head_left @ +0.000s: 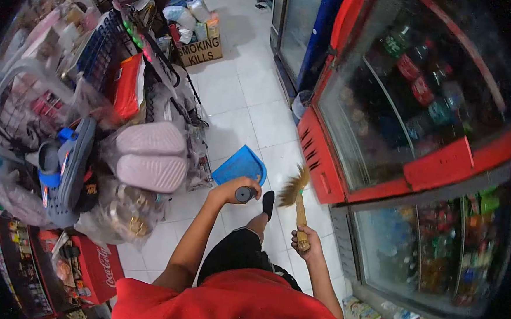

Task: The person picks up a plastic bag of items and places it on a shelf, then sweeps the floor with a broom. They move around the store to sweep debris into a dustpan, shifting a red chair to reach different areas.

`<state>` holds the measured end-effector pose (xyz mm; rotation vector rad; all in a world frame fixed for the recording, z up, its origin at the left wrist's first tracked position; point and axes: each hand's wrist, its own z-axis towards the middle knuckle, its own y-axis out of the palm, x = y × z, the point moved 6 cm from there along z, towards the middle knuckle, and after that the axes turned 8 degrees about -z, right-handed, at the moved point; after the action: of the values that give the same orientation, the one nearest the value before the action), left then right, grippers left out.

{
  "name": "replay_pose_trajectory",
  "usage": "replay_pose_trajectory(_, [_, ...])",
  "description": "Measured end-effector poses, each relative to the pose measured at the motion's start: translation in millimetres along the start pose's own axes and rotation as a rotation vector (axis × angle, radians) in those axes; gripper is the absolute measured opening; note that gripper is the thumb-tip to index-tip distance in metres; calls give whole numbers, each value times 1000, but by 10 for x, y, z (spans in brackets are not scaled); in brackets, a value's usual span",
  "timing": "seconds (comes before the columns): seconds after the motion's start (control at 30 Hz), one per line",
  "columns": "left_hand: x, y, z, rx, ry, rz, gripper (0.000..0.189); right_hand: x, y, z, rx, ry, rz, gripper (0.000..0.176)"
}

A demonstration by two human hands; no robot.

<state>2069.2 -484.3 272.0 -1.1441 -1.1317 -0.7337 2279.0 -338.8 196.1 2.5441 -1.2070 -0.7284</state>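
My left hand point(230, 188) is wrapped round the upright handle of a blue dustpan point(239, 165); the handle's dark round end points up at me. Below it, the pan lies over the white floor tiles, ahead of my dark-clad foot point(268, 202). In my right hand point(311, 245) I grip a short soft broom point(301, 218) by its woven tan handle. Its straw bristles point(292, 188) fan out forward and to the left, beside the red base of a drinks fridge point(326, 158). A gap of floor separates the bristles from the pan.
Crowded racks on the left hold wrapped pink slippers point(152, 156) and grey clogs point(73, 172). A red Coca-Cola case point(93, 269) is at lower left. A cardboard box point(200, 52) marked "SMOKING KILLS" stands ahead. Glass-door fridges line the right, with a small bin point(300, 104) between them.
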Motion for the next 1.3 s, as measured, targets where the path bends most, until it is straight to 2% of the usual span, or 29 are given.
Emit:
replay_pose_trajectory(0.1, [-241, -418, 163, 73, -75, -71, 18, -481, 303, 330, -16, -25, -70, 18])
replay_pose_trajectory(0.17, [-474, -758, 331, 160, -35, -86, 20, -862, 606, 498, -15, -93, -206, 19])
replay_pose_trajectory(0.23, [-858, -1219, 393, 583, -177, -553, 21, -1215, 867, 712, -17, -119, -297, 19])
replay_pose_trajectory(0.27, [-814, -1508, 406, 747, -200, -604, 23, -1410, 1038, 772, -14, -128, -345, 20])
replay_pose_trajectory(0.3, [-859, -1732, 473, 769, -208, -618, 23, -1598, 1205, 834, -11, -132, -391, 20])
replay_pose_trajectory(0.33, [-949, -1960, 497, 881, -224, -699, 23, -1784, 1284, 955, -18, -156, -427, 21])
replay_pose_trajectory(0.37, [-1056, -2126, 474, 991, -241, -775, 22, -1921, 1373, 1112, -49, -93, -408, 22])
replay_pose_trajectory(0.5, [-1333, -2798, 708, 936, -155, -800, 22, -2625, 1857, 1519, -53, -160, -579, 26])
replay_pose_trajectory(0.57, [-1325, -3087, 977, 696, 26, -603, 19, -2928, 2165, 1833, -68, -183, -625, 31])
replay_pose_trajectory(0.6, [-1435, -3192, 1102, 638, -99, -673, 18, -3071, 2319, 2000, -50, -207, -663, 33])
replay_pose_trajectory(0.63, [-1453, -3383, 1220, 640, -98, -664, 18, -3225, 2463, 2175, -33, -235, -699, 35])
replay_pose_trajectory(0.7, [-1580, -3830, 1406, 792, -249, -331, 19, -3529, 2659, 2733, -48, -174, -766, 32])
replay_pose_trajectory(0.73, [-1713, -4048, 1463, 954, -356, -454, 18, -3745, 2923, 2871, -39, -189, -780, 32])
replay_pose_trajectory(0.77, [-1937, -4168, 1505, 963, -364, -451, 18, -3911, 3171, 3010, -33, -200, -790, 32])
replay_pose_trajectory(0.83, [-2431, -4702, 1560, 1215, -266, -351, 17, -4390, 3625, 3478, -10, -168, -875, 34])
replay_pose_trajectory(0.87, [-2443, -4978, 1601, 1231, -320, -209, 16, -4584, 3849, 3695, -51, -212, -898, 35])
replay_pose_trajectory(0.9, [-2489, -5185, 1614, 1220, -355, -213, 16, -4710, 4013, 3879, -83, -243, -923, 36])
replay_pose_trajectory(0.97, [-2482, -5710, 1728, 1333, -358, -149, 17, -5083, 4536, 4100, -55, -170, -955, 38])
replay_pose_trajectory(1.0, [-2444, -5958, 1791, 1301, -323, -142, 19, -5243, 4765, 4261, -78, -152, -957, 44])
replay_pose_trajectory(1.03, [-2452, -6138, 1861, 1249, -445, -99, 20, -5432, 4953, 4404, -109, -139, -960, 50])
replay_pose_trajectory(1.1, [-2559, -6488, 1943, 1194, -426, -276, 23, -5744, 5360, 4676, -131, -153, -952, 54])
replay_pose_trajectory(1.13, [-2666, -6690, 2006, 1166, -326, -258, 25, -5910, 5559, 4841, -145, -174, -923, 58])
replay_pose_trajectory(1.17, [-2827, -6864, 2075, 1173, -332, -258, 25, -6067, 5720, 5055, -150, -167, -927, 58])
replay_pose_trajectory(1.23, [-3019, -7235, 2079, 1364, -358, -50, 25, -6352, 5984, 5425, -130, -241, -906, 67])
replay_pose_trajectory(1.3, [-3229, -7623, 2165, 1384, -380, -84, 24, -6559, 6244, 5663, -101, -237, -898, 70])
